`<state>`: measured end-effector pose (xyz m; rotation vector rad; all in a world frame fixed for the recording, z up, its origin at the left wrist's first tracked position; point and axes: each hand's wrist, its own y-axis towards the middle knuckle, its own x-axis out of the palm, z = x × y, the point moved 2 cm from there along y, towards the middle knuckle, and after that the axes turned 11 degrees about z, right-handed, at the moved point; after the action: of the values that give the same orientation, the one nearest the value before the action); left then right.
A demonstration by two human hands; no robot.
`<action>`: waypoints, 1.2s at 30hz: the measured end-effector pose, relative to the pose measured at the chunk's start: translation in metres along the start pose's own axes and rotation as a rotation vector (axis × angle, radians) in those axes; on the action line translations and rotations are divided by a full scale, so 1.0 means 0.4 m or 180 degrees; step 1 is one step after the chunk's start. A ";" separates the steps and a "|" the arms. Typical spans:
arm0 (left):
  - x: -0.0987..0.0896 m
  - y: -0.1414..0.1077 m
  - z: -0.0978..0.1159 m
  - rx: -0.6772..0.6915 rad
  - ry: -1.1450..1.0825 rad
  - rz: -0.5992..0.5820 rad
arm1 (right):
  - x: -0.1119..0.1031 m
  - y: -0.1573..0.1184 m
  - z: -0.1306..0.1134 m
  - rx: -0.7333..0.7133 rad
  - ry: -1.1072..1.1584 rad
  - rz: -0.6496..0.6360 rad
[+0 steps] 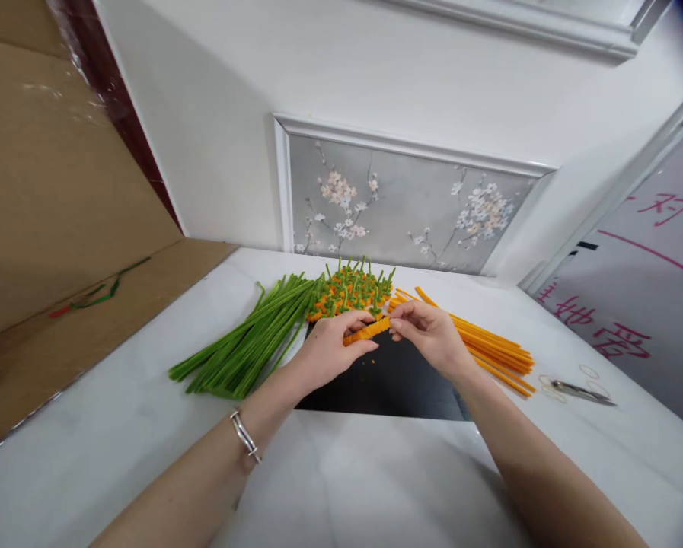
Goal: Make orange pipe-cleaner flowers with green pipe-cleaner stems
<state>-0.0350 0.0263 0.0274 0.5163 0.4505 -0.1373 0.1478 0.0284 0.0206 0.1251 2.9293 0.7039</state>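
My left hand (330, 344) grips one end of an orange pipe cleaner piece (368, 331) that looks ridged, as if folded or coiled, between thumb and fingers. At its other end, my right hand (429, 336) pinches it with fingertips. Both hands hover over a black mat (395, 388) bearing a few tiny orange bits. Just behind them stands a cluster of small orange pieces with green tops and upright green stems (352, 288). Fine detail of the held piece is partly covered by my fingers.
A bundle of green pipe cleaners (244, 342) lies left of the mat, and orange pipe cleaners (498, 346) lie right. Farther right are a slim metal tool (584, 392), perhaps scissors, and thin rubber bands (589, 371). Cardboard (72, 198) borders the left; a floral panel (398, 205) stands behind.
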 end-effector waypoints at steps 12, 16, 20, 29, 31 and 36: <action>0.004 -0.005 0.007 0.0181 0.0212 -0.0377 | 0.003 -0.015 -0.007 -0.0733 -0.0808 -0.0434; -0.004 -0.003 -0.001 0.0050 -0.0254 -0.0681 | -0.007 -0.011 -0.004 -0.0803 -0.0791 -0.0379; -0.028 0.004 -0.014 0.0083 0.0250 -0.0477 | -0.029 -0.001 0.009 -0.0621 -0.0802 -0.0106; -0.033 0.009 0.002 0.0176 0.0652 -0.0296 | -0.036 0.003 0.002 -0.0945 -0.1132 -0.0116; -0.031 0.008 0.007 0.0126 0.0487 -0.0574 | -0.032 -0.001 -0.004 -0.1090 -0.1167 -0.0231; -0.031 0.002 0.004 -0.0078 0.0028 -0.0956 | -0.031 -0.005 -0.016 -0.1280 -0.1174 -0.0290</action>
<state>-0.0451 0.0263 0.0345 0.4229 0.5360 -0.4176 0.1591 0.0225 0.0266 0.0707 2.3800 1.1027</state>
